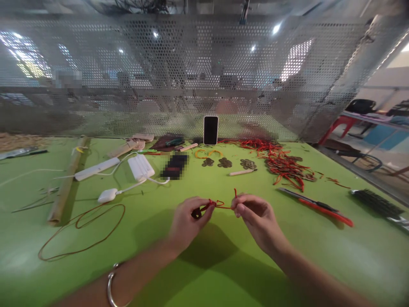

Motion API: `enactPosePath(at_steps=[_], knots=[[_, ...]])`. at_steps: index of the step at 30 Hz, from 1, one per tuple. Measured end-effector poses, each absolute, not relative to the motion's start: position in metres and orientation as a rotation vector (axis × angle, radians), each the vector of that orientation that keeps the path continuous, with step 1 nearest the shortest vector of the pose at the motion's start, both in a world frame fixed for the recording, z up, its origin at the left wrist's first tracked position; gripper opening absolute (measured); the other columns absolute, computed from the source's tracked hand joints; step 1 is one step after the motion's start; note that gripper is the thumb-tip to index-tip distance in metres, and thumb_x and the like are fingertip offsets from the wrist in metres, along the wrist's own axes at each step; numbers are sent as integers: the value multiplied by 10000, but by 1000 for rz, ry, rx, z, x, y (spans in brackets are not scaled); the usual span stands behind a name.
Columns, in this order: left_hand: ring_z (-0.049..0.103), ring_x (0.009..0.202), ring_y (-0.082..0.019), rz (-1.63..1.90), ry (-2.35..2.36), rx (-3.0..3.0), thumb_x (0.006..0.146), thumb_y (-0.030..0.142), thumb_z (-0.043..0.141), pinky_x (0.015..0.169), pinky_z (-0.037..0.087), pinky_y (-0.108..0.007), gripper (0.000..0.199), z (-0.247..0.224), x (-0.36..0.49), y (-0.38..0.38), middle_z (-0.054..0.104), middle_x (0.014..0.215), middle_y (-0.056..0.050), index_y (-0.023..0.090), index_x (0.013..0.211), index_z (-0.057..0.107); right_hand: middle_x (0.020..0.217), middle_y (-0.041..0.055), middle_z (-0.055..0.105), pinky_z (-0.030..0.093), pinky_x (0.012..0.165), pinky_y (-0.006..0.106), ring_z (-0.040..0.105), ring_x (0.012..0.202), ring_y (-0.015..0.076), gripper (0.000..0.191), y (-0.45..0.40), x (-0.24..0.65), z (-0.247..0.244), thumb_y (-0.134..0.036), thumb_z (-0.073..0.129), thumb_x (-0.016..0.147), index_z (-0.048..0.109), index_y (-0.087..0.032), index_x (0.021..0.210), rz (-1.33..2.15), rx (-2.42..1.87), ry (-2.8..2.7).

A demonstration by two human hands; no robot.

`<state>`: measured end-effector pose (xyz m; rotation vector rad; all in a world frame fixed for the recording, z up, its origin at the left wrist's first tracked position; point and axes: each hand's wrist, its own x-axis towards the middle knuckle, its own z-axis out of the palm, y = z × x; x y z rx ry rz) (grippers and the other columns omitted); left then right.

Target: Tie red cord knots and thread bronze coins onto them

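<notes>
My left hand is closed around a small dark metal piece that looks like an old coin, mostly hidden by the fingers. A red cord comes out between its thumb and forefinger, with a small loop there. To the right, my right hand pinches the other stretch of this cord, and a short end stands up above the fingertips. Both hands hover over the green table, with the cord drawn nearly straight between them.
Coin clusters lie ahead, near a wooden-handled tool. A tangle of red cords and coins sits right, beside a utility knife. Behind stands a phone. Leftward are a power strip, bamboo stick and looped cord.
</notes>
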<state>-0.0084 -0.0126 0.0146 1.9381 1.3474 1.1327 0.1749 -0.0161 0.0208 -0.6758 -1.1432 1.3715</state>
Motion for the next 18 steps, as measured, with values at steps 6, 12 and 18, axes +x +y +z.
enactPosePath(at_steps=[6,12,18], knots=[[592,706,-150,1210,1293,1914,819,283,572,600,452,-225,164,17,-9,-13,667,840,-51,164,858,679,608,-48,607,438,588,210,556,582,85,443,-24,161,22,-216,733,696,537,-223,1093,1625,-709,-1059],[584,674,-144,1193,1294,1927,816,268,575,565,439,-216,158,17,-10,-14,658,827,-43,163,880,675,616,-45,614,449,628,214,570,601,77,428,-26,155,18,-212,724,710,512,-182,1080,1723,-732,-1095],[603,783,-176,1205,1277,1933,814,244,569,645,470,-247,168,16,-9,-16,662,891,-75,143,895,675,666,-28,616,456,669,229,585,661,88,376,-23,154,8,-247,701,738,526,-172,1062,1709,-774,-1100]])
